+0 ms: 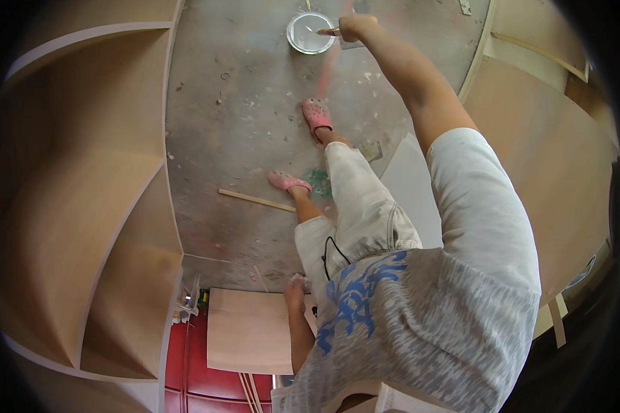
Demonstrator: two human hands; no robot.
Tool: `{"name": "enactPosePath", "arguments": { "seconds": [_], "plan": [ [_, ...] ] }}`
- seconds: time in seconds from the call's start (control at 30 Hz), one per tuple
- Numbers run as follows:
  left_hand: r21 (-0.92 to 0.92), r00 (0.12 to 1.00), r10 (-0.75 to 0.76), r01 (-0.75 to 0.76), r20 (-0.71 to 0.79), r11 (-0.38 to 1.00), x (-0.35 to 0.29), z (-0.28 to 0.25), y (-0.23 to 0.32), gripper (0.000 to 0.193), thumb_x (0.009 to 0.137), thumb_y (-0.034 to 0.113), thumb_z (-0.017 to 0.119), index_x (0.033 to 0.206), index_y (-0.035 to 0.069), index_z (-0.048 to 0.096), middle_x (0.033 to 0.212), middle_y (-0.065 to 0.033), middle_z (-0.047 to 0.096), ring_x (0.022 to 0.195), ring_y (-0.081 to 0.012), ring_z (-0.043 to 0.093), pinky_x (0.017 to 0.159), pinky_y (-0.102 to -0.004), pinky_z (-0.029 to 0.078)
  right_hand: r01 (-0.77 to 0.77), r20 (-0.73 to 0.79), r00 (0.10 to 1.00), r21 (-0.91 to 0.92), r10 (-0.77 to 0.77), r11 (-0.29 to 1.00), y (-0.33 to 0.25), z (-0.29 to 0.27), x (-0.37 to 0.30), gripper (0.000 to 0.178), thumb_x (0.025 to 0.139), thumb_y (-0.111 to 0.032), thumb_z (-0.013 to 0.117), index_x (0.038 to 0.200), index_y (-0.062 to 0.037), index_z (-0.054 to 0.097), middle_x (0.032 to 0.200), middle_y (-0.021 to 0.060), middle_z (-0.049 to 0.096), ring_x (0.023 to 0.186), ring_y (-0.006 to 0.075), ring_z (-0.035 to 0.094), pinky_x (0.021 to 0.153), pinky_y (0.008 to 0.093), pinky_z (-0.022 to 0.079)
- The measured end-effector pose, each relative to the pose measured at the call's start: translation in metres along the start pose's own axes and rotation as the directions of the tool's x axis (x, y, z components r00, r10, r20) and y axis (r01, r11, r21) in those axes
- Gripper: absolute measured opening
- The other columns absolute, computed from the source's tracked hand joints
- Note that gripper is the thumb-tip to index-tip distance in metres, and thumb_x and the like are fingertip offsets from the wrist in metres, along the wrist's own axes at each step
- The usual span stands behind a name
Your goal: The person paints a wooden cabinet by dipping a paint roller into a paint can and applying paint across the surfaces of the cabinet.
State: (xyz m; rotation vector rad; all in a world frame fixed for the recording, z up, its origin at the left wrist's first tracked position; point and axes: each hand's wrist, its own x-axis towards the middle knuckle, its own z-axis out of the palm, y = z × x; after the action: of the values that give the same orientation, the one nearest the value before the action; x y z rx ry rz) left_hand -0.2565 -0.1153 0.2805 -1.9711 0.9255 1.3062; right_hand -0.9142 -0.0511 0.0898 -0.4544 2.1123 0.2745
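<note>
The brush [330, 32] is pinched by its handle in the right hand [357, 27]. It is laid sideways, pointed left from the grip, with its tip seen over the white tub [290, 41] on the floor [248, 76]. The left hand [295, 292] is seen far back, by a board [246, 330]; what is gripped there cannot be told
</note>
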Motion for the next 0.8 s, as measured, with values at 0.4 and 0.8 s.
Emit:
{"name": "enactPosePath", "arguments": {
  "seconds": [0.4, 0.8],
  "plan": [
    [-0.059, 0.994, -0.107, 0.108, 0.03, 0.992, -0.027, 0.023, 0.017, 0.026, 0.077, 0.011, 0.052, 0.1, -0.001, 0.05, 0.07, -0.0045, 0.053, 0.059, -0.0118, 0.05, 0.052, -0.0231, 0.04, 0.124, 0.039, 0.992, -0.184, -0.119, 0.975, 0.014, -0.033, 0.027, 0.021, 0.076, -0.026, 0.056, 0.086, -0.0086, 0.062, 0.08, 0.0102, 0.061, 0.075, 0.0234, 0.059, 0.062, 0.037, 0.047],
    [-0.135, 0.995, 0.071, -0.061, 0.073, 0.989, 0.008, 0.024, 0.017, 0.026, 0.078, 0.019, 0.052, 0.097, 0.002, 0.051, 0.075, -0.0045, 0.053, 0.065, -0.0139, 0.049, 0.059, -0.029, 0.042, 0.121, -0.046, 0.991, -0.052, -0.123, 0.991, 0.019, -0.009, -0.007, 0.029, 0.069, -0.005, 0.048, 0.097, -0.0088, 0.057, 0.093, 0.0143, 0.059, 0.085, 0.0292, 0.057, 0.067, 0.0385, 0.047]
  ]
}}
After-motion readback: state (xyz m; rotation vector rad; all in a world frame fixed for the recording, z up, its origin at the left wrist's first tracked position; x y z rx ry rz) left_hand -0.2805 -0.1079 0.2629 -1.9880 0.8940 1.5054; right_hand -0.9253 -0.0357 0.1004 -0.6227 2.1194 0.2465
